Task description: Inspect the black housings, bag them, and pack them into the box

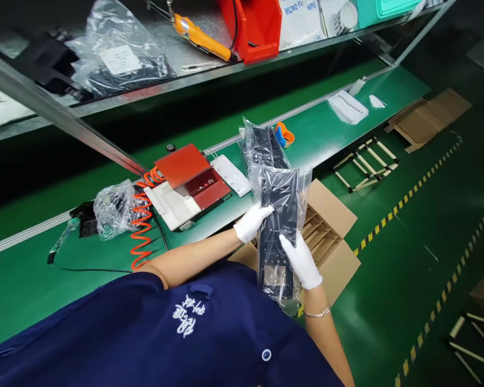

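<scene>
Between my two white-gloved hands is a long black panel in a clear plastic bag, held above an open cardboard box. My left hand grips its left edge, thumb lying over the front. On the opposite edge, my right hand has its thumb on the front and its other fingers mostly hidden behind. More bagged black panels lie on the green bench just beyond. The cardboard box, with upright cardboard dividers inside, stands below the bench edge, partly covered by the bag and my hands.
A red and white device sits on the bench beside an orange coiled hose and a white printed sheet. Farther along are an orange tape dispenser and a spiral notebook. A metal shelf overhangs the bench.
</scene>
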A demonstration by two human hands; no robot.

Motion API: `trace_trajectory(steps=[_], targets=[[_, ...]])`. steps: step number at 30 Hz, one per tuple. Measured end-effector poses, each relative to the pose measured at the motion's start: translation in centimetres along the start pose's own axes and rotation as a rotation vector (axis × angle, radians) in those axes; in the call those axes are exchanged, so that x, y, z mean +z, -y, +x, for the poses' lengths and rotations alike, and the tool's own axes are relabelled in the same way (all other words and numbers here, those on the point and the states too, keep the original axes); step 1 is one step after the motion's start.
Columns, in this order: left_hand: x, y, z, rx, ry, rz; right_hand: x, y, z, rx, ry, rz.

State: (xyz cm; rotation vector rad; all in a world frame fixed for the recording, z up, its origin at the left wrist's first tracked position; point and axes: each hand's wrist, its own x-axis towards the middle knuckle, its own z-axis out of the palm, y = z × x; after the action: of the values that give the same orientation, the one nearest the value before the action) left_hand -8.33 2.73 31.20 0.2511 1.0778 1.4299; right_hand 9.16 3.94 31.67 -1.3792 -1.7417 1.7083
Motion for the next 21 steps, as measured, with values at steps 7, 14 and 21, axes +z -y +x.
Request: trace_trajectory(steps=[7, 14, 21], targets=[[-3.6, -1.0, -0.5, 0.058, -0.052, 0.049, 0.2, -5.7, -4.1, 0.145, 0.061, -0.077], [-4.3, -1.7, -1.6, 0.127, 0.076, 0.109, -2.1, -4.1, -5.5, 0.194, -0.041, -0.067], [-4.0, -5.4, -4.4, 0.318, 0.317, 0.202, -3.6, 0.5, -7.7, 0.280, -0.093, -0.087]])
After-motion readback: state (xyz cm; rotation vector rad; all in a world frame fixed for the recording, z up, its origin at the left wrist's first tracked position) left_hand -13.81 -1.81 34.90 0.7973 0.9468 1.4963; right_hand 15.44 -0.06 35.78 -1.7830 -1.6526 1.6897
